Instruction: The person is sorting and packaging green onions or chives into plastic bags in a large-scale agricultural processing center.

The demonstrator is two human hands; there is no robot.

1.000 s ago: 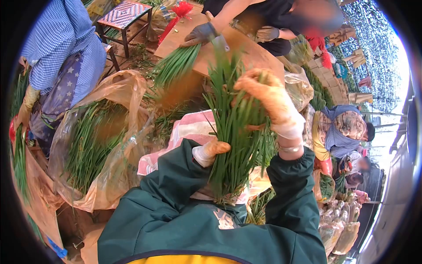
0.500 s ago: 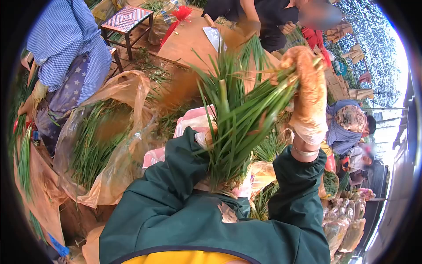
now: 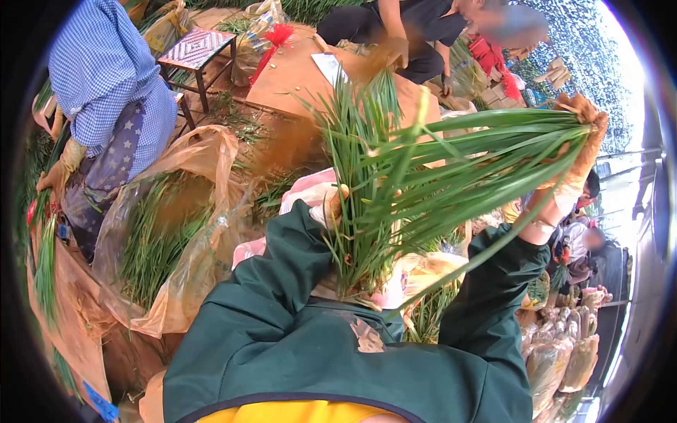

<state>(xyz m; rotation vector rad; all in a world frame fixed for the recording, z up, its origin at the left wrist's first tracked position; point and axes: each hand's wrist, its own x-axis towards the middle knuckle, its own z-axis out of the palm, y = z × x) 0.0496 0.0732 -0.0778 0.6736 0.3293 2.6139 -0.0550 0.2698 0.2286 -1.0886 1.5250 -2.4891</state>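
My right hand point(image 3: 587, 144), in a soiled glove, is raised at the right and closed round the gathered end of a bunch of garlic chives point(image 3: 493, 151). Their long green leaves fan out leftward across the view. Close to my body, my left hand point(image 3: 334, 206) is wrapped round a second, upright bunch of garlic chives point(image 3: 356, 240). Leaves cover most of its fingers. The lower end of that bunch rests at my lap, over a pink and white cloth point(image 3: 310, 189). The fanned leaves overlap the upright ones.
At the left lies an open plastic bag point(image 3: 166, 289) with more chives. A person in a checked shirt point(image 3: 106, 77) holds some beyond it. Ahead are a board point(image 3: 293, 77) with a broad blade point(image 3: 329, 69), a small stool point(image 3: 197, 48) and a crouching person point(image 3: 423, 42). Wrapped bundles point(image 3: 550, 366) stand right.
My right hand has swung out to the right and slightly down, drawing its bunch away from the left one. The leaves now stretch wide between my hands. My left hand stays nearly in place.
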